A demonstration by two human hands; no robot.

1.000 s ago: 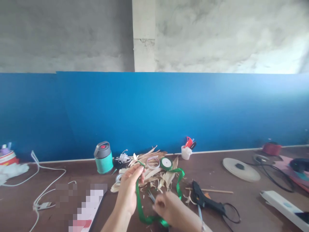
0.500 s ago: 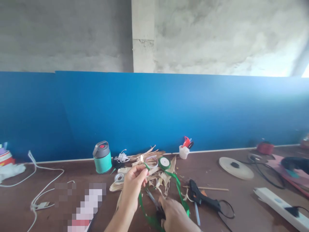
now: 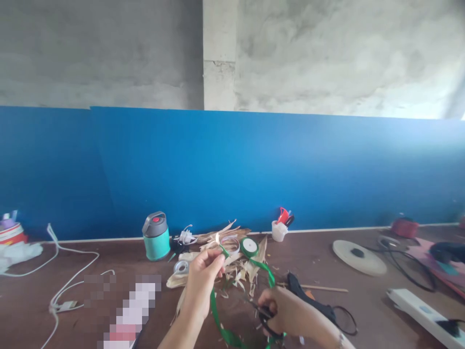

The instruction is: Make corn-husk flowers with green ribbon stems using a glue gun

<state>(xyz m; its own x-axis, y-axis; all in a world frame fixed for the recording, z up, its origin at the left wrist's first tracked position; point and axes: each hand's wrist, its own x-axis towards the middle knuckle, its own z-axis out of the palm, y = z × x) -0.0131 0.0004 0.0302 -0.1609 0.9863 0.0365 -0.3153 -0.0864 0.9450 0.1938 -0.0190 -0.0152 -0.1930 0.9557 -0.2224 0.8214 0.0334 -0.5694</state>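
Between its thumb and fingers, my left hand (image 3: 203, 274) pinches a small piece of pale dried husk (image 3: 217, 238) with green ribbon (image 3: 224, 251) at its base. The ribbon hangs below that hand in a loop toward the table's front. Black-handled scissors (image 3: 267, 316) are in my right hand (image 3: 285, 310), their blades pointing up and left, blurred. A ribbon spool (image 3: 250, 246) with a white centre lies beyond the hands, its green ribbon trailing toward my right wrist. Dried husk scraps (image 3: 238, 278) are scattered under and around the spool.
A glue gun (image 3: 301, 295) lies partly behind my right arm, beside a thin wooden stick (image 3: 330, 288). A teal jar (image 3: 157, 245), a tape roll (image 3: 181, 267) and a white cup of tools (image 3: 279, 231) stand around the husks. A power strip (image 3: 423, 312) is at right.
My right hand has moved to the right with the scissors, away from my left hand, and its arm now covers part of the glue gun. The left hand keeps its pinch.
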